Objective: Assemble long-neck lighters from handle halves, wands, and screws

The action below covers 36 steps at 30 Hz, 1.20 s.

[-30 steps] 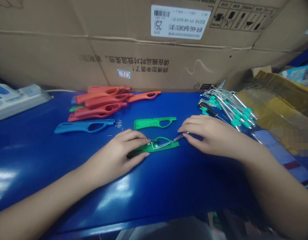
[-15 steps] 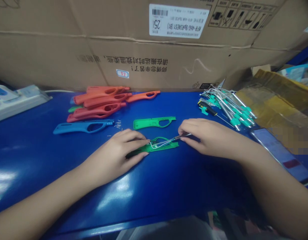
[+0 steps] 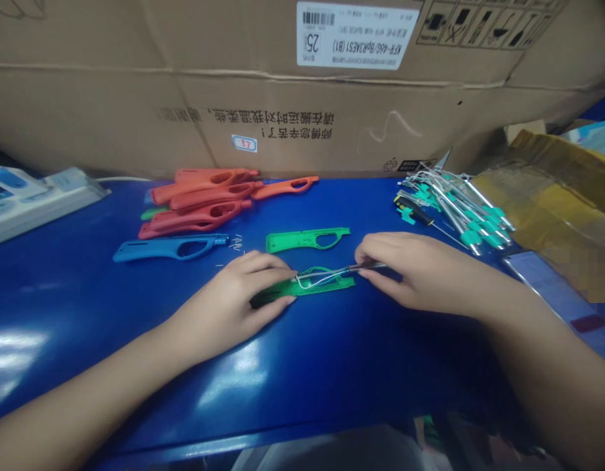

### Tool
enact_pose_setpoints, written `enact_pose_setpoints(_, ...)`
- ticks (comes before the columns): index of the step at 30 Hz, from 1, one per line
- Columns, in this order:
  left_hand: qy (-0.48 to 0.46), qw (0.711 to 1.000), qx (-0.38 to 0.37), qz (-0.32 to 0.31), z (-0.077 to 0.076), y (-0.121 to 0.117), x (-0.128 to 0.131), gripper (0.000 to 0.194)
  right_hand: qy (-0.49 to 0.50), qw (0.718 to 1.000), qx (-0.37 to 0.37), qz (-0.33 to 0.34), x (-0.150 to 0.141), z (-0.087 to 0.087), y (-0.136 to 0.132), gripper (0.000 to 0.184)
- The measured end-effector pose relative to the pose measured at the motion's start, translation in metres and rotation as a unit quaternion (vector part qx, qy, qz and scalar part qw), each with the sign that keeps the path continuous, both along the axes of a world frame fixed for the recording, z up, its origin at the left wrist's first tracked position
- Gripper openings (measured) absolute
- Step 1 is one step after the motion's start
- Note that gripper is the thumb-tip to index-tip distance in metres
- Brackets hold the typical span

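A green plastic lighter shell half point(image 3: 326, 286) lies on the table with its hollow side up. My left hand point(image 3: 248, 284) grips its wide end between thumb and fingers. A thin white wire point(image 3: 309, 285) bends in a loop over the shell's hollow. My right hand point(image 3: 405, 271) pinches a slim metal rod-like tool point(image 3: 326, 273) with a thicker dark rear part; its far end reaches the shell beside my left fingertips. The exact tip is hidden or too small to make out. Just behind lies a second green shell half point(image 3: 287, 242).
Red and orange shells point(image 3: 208, 196) are piled at the back left, a blue shell point(image 3: 150, 250) before them. Small screws point(image 3: 237, 243) lie near it. Metal tubes with teal parts point(image 3: 471, 216), a screwdriver point(image 3: 417, 210) and a phone point(image 3: 552, 294) are right. A large carton point(image 3: 135, 98) stands behind.
The tool's tip has moved left along the shell, up to my left fingertips. My left hand keeps its grip. The whole view has shifted slightly.
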<state>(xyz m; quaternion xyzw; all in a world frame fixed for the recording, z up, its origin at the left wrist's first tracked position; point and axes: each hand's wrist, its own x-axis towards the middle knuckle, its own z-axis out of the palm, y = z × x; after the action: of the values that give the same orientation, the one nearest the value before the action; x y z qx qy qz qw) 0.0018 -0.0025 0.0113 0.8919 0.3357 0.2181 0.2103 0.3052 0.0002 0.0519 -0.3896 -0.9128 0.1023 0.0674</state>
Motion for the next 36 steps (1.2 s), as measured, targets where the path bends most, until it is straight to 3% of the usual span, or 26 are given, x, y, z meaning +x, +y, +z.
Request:
enact_pose_setpoints(9, -0.07, 0.992, -0.083, 0.062, -0.0019, -0.0014, 0.0009, 0.025, 0.09, 0.995, 0.0, -0.035, -0.0035, -0.0029, -0.0062, 0.004)
enact_pose_setpoints(16, -0.099, 0.988, -0.089, 0.076, -0.0016, -0.0017, 0.0013, 0.022, 0.098, 0.994, 0.005, -0.045, -0.0054, -0.0074, -0.0055, 0.005)
enact_pose_setpoints(21, -0.082, 0.994, -0.049, 0.061, -0.0039, -0.0023, 0.0002, 0.022, 0.061, 0.997, 0.011, -0.04, -0.0036, -0.0045, -0.0042, 0.004)
enact_pose_setpoints(26, -0.012, 0.999, 0.023, 0.019, -0.003, -0.0007, -0.0019, 0.024, -0.006, 0.999, -0.033, 0.001, -0.0006, 0.0012, -0.0043, 0.007)
enact_pose_setpoints(31, 0.073, 0.991, 0.111, -0.003, -0.0003, -0.0009, -0.0041, 0.027, -0.045, 0.997, -0.064, 0.012, 0.0, 0.0015, -0.0049, 0.013)
enact_pose_setpoints(36, 0.126, 0.98, 0.154, -0.004, 0.0028, -0.0049, -0.0053, 0.03, -0.051, 0.997, -0.053, 0.011, -0.0008, -0.0011, -0.0044, 0.014)
